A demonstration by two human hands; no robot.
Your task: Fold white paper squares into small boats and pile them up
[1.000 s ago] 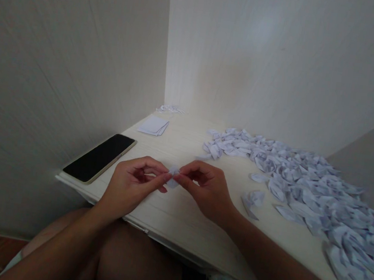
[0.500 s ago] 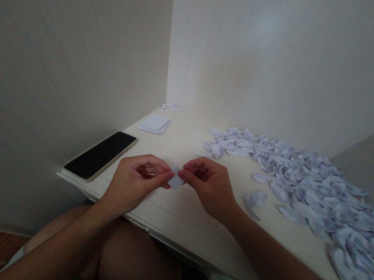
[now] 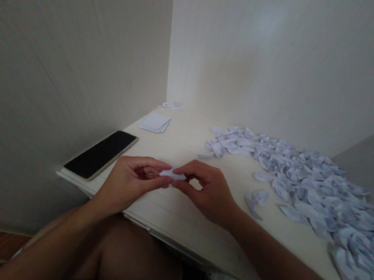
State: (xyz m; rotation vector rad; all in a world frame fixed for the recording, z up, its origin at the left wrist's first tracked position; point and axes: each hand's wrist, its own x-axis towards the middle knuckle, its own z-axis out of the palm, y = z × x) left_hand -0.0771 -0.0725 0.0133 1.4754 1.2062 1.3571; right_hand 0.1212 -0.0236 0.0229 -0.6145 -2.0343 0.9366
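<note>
Between my two hands is a small folded piece of white paper, held just above the white tabletop. My left hand pinches its left end between thumb and fingertips. From the other side, the thumb and index finger of my right hand grip the right end. The fingertips cover much of the paper, so its full shape is hidden. Beyond my left hand lies a small stack of white paper squares. Two loose folded paper pieces lie to the right of my right hand.
A large heap of folded white paper pieces spreads along the right side of the table. At the left edge rests a dark-screened phone. Small paper scraps lie in the far corner, where two walls meet.
The paper has turned from facing me to lying flatter and more sideways. My right fingers have shifted from a close pinch to a wider grip, with index finger above and thumb below.
</note>
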